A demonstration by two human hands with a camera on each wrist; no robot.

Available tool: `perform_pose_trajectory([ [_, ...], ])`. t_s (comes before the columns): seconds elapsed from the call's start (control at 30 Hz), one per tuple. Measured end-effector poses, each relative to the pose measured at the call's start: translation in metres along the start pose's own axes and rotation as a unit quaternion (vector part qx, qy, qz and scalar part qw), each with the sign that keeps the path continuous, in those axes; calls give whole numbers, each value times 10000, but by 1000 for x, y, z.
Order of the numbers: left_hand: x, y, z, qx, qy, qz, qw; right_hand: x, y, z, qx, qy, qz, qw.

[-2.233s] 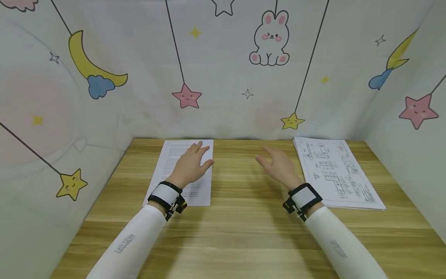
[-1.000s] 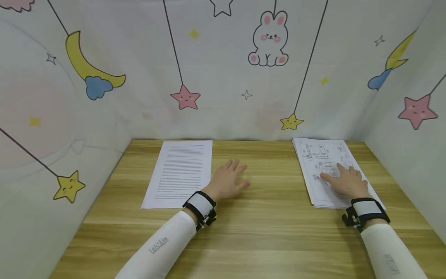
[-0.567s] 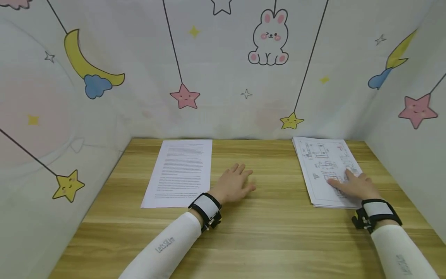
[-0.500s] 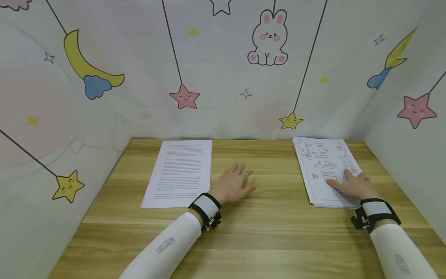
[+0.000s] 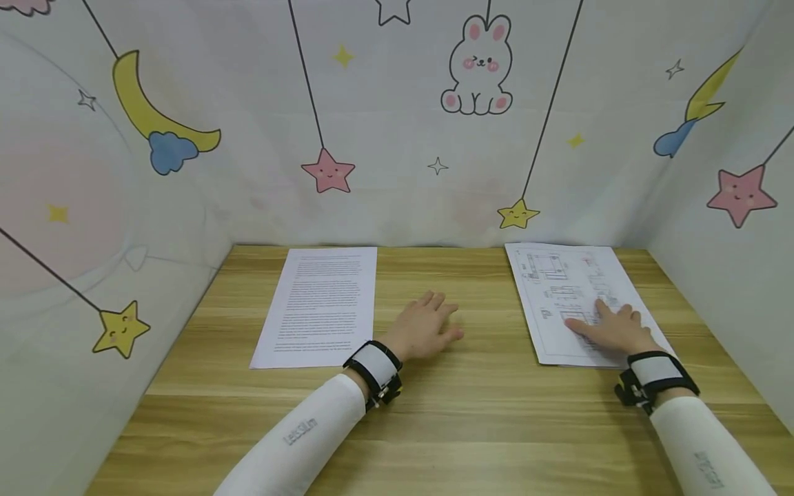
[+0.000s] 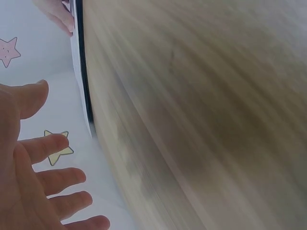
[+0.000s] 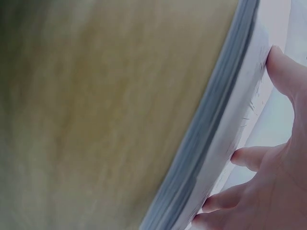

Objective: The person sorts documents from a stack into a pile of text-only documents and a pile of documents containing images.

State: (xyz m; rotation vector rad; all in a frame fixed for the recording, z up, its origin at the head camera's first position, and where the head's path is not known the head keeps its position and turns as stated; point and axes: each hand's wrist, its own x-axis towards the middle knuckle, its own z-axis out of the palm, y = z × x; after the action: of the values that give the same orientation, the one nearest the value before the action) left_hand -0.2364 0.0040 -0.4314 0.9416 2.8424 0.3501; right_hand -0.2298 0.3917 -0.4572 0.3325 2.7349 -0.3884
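Note:
A stack of printed paper sheets (image 5: pixel 546 331) lies at the right of the table, its top sheet bearing technical line drawings. My right hand (image 5: pixel 615 329) rests on that top sheet, fingers spread and fairly straight. In the right wrist view the fingertips of my right hand (image 7: pixel 268 163) touch the paper, and the thick layered edge of the stack (image 7: pixel 206 120) shows beside them. My left hand (image 5: pixel 422 327) is held over the middle of the table with fingers extended, holding nothing. The left wrist view shows my left hand (image 6: pixel 29 167) with its fingers apart.
A sheet of printed text (image 5: pixel 322 310) lies on the left of the wooden table (image 5: pixel 434 427). White cloth walls with cartoon prints (image 5: pixel 397 207) stand at the back and both sides. A strapped wrist camera (image 5: pixel 375 368) sits on each wrist.
Both hands have moved to the right from over the left sheet and the table's middle. In the last half second my right hand has slid the top drawing sheet a little left.

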Motion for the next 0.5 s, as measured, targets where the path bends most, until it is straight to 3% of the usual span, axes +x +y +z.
perform_pose_trajectory([
  [0.3,11,23,0,222,-347,380,9984,-4,-7,-7,-45,75,-411,9991],
  [0.5,18,39,6,256,-504,594,9966,0,2,-17,-9,62,-330,9994],
])
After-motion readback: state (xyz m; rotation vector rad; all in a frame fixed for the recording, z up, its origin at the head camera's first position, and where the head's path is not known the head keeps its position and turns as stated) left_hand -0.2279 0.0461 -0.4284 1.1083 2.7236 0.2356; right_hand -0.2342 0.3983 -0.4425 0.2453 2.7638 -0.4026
